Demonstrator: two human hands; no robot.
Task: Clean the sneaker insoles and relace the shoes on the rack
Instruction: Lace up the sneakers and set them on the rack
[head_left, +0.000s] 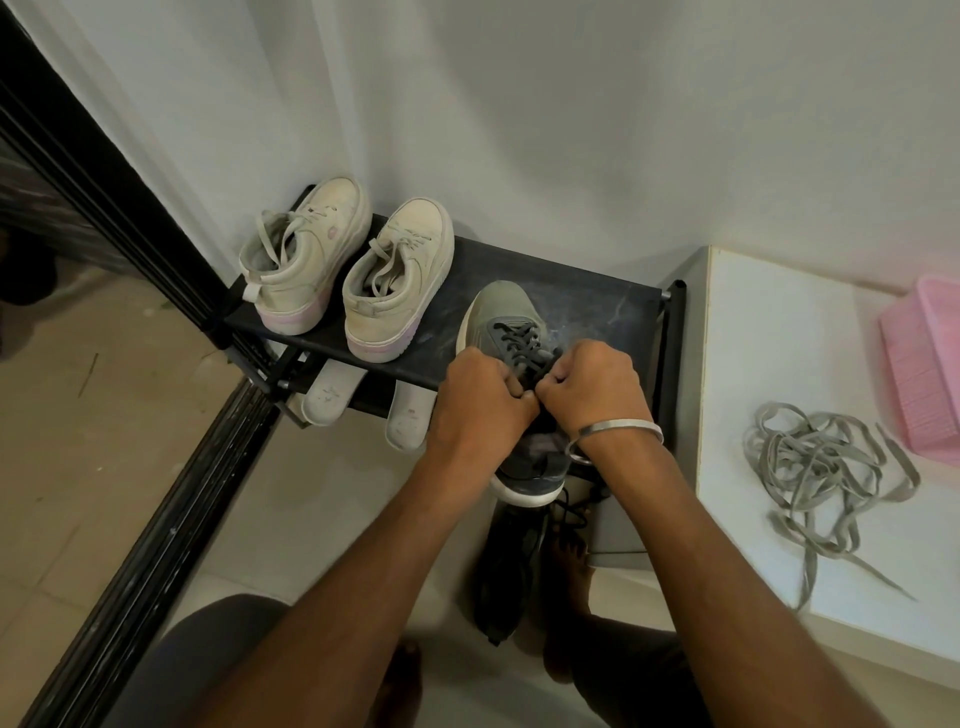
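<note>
A grey sneaker (501, 319) with dark laces (519, 340) sits on the black rack's top shelf (587, 296), its heel hanging over the front edge. My left hand (475, 400) and my right hand (592, 387) meet over its tongue, each with fingers curled, pinching the dark lace ends. Two cream sneakers with pink soles (304, 260) (397, 280) stand laced on the shelf's left half. Two pale insoles (330, 392) (410, 421) stick out from the lower shelf.
A white cabinet top (779, 364) on the right carries a loose tangle of grey laces (821, 467) and a pink basket (924, 364). A dark shoe (504, 571) lies on the tiled floor below the rack. A black door frame (156, 467) runs along the left.
</note>
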